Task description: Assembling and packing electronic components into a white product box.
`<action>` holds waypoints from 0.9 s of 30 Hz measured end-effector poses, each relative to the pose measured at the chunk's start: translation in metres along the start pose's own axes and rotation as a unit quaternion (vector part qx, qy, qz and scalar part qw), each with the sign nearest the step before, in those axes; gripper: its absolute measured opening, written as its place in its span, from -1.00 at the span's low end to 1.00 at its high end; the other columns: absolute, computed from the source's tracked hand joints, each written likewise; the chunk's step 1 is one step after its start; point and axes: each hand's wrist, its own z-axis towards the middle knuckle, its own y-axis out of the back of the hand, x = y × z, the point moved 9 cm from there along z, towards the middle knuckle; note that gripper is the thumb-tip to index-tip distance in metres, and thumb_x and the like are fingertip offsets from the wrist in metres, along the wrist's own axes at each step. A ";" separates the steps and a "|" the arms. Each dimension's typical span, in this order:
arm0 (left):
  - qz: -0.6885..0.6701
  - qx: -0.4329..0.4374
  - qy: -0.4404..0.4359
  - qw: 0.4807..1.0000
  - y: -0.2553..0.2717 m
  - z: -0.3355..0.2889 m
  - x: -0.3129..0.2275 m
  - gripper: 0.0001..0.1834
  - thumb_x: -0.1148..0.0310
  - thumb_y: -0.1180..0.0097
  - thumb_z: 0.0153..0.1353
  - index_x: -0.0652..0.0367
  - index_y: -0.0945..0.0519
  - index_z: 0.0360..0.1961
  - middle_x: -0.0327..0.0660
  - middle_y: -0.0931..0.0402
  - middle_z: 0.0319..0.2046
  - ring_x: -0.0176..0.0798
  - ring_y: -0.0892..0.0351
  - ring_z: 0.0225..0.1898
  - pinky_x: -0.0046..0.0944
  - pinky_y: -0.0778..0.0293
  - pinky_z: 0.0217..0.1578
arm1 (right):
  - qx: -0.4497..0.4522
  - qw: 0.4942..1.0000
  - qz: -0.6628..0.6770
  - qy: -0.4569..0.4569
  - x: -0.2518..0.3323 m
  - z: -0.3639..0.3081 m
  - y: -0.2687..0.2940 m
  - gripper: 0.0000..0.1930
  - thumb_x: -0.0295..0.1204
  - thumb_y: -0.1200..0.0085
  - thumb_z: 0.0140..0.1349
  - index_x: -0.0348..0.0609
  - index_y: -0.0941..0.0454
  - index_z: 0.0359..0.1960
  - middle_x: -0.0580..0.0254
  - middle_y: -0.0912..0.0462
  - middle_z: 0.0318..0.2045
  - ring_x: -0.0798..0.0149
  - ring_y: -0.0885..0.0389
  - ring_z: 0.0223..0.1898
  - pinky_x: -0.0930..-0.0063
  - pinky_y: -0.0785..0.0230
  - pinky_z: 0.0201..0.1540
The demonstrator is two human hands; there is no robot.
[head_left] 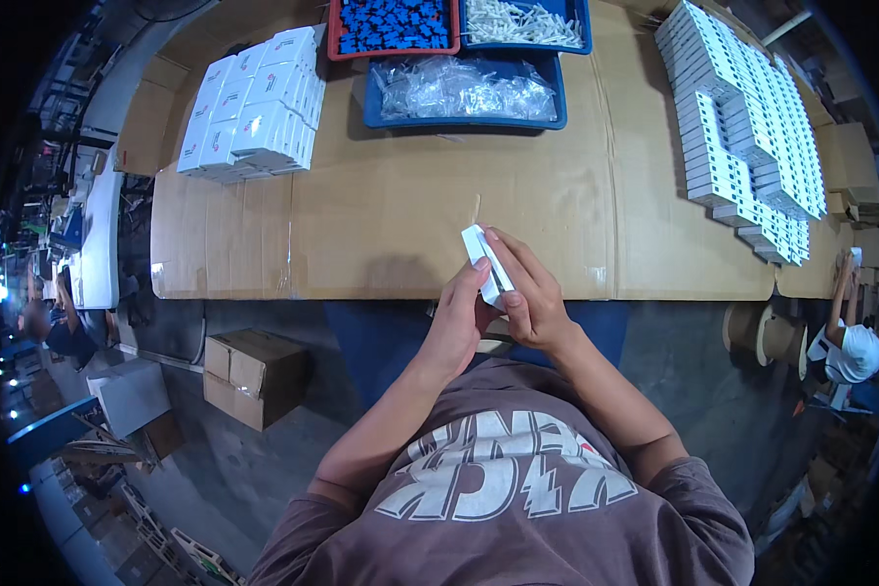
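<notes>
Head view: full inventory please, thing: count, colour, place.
small box: one, white, held in both hands at the table's near edge
table: one, covered in brown cardboard, centre
stacked boxes: many, white, far left
flat box stacks: many, white, far right
red tray: one, blue parts inside, far edge
blue trays: two, pale parts and clear bags, far edge
carton: one, brown, floor at left
left hand: one, grip on the box
right hand: one, grip on the box
</notes>
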 end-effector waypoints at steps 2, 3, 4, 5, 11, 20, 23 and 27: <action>0.003 0.002 -0.007 1.000 0.000 0.000 -0.001 -0.51 -0.03 0.05 0.53 0.14 -0.46 0.21 -0.24 -0.54 0.03 -0.30 -0.55 0.08 -0.10 -0.45 0.15 | -0.003 1.000 0.010 0.006 0.001 0.000 0.000 -0.41 -0.17 0.21 0.58 -0.47 -0.38 0.39 -0.40 -0.42 0.33 -0.32 -0.53 0.27 0.07 -0.42 0.31; 0.005 0.003 -0.012 1.000 0.000 0.001 -0.002 -0.53 -0.01 0.04 0.53 0.13 -0.46 0.20 -0.24 -0.54 0.04 -0.31 -0.55 0.07 -0.11 -0.45 0.14 | 0.004 0.999 0.031 -0.008 -0.002 0.001 -0.002 -0.40 -0.14 0.20 0.58 -0.44 -0.38 0.40 -0.40 -0.43 0.33 -0.32 -0.52 0.29 0.07 -0.38 0.34; 0.006 0.005 -0.014 1.000 0.005 0.003 0.001 -0.53 -0.01 0.04 0.53 0.13 -0.46 0.20 -0.24 -0.54 0.04 -0.31 -0.55 0.07 -0.11 -0.45 0.14 | 0.010 0.998 0.052 -0.022 -0.005 0.002 -0.003 -0.38 -0.10 0.20 0.58 -0.41 -0.39 0.40 -0.40 -0.44 0.32 -0.31 -0.51 0.30 0.08 -0.35 0.36; 0.042 -0.011 -0.025 0.999 0.010 0.004 -0.004 -0.51 0.07 0.03 0.52 0.13 -0.41 0.32 -0.28 -0.52 0.02 -0.37 -0.53 0.02 -0.19 -0.48 0.08 | 0.010 0.998 0.053 -0.020 -0.005 0.005 0.000 -0.38 -0.10 0.20 0.58 -0.41 -0.39 0.40 -0.40 -0.44 0.32 -0.31 -0.51 0.30 0.08 -0.35 0.36; 0.102 0.012 -0.176 0.979 0.004 0.007 -0.032 -0.21 0.29 -0.05 0.48 0.14 -0.01 0.63 -0.29 -0.42 0.16 -0.45 -0.43 0.10 -0.37 -0.38 0.16 | 0.048 0.986 0.091 -0.133 -0.014 0.009 0.008 -0.44 -0.38 -0.31 0.29 -0.28 -0.50 0.31 -0.16 -0.54 0.32 -0.10 -0.52 0.36 0.17 -0.34 0.38; 0.184 -0.007 -0.202 0.962 0.017 0.010 -0.027 -0.29 0.23 0.04 0.61 0.20 0.00 0.62 -0.20 -0.37 0.31 -0.41 -0.40 0.20 -0.33 -0.34 0.24 | 0.085 0.992 -0.011 -0.094 -0.004 0.007 -0.003 -0.44 -0.43 -0.17 0.37 -0.36 -0.42 0.38 -0.30 -0.52 0.30 -0.25 -0.65 0.16 0.14 -0.53 0.20; 0.185 -0.008 -0.220 0.958 0.016 0.008 -0.029 -0.32 0.22 0.06 0.61 0.17 -0.02 0.61 -0.20 -0.38 0.29 -0.39 -0.41 0.19 -0.32 -0.35 0.22 | 0.094 0.992 -0.054 -0.059 0.000 0.008 -0.009 -0.44 -0.45 -0.12 0.38 -0.41 -0.38 0.39 -0.33 -0.53 0.28 -0.26 -0.71 0.04 0.13 -0.62 0.06; 0.191 -0.017 -0.238 0.952 0.016 0.007 -0.030 -0.33 0.20 0.05 0.61 0.17 -0.06 0.59 -0.21 -0.39 0.23 -0.38 -0.41 0.16 -0.32 -0.38 0.19 | 0.092 0.991 -0.090 -0.034 -0.001 0.006 -0.012 -0.44 -0.47 -0.08 0.39 -0.41 -0.36 0.40 -0.35 -0.54 0.25 -0.24 -0.73 -0.02 0.12 -0.66 -0.01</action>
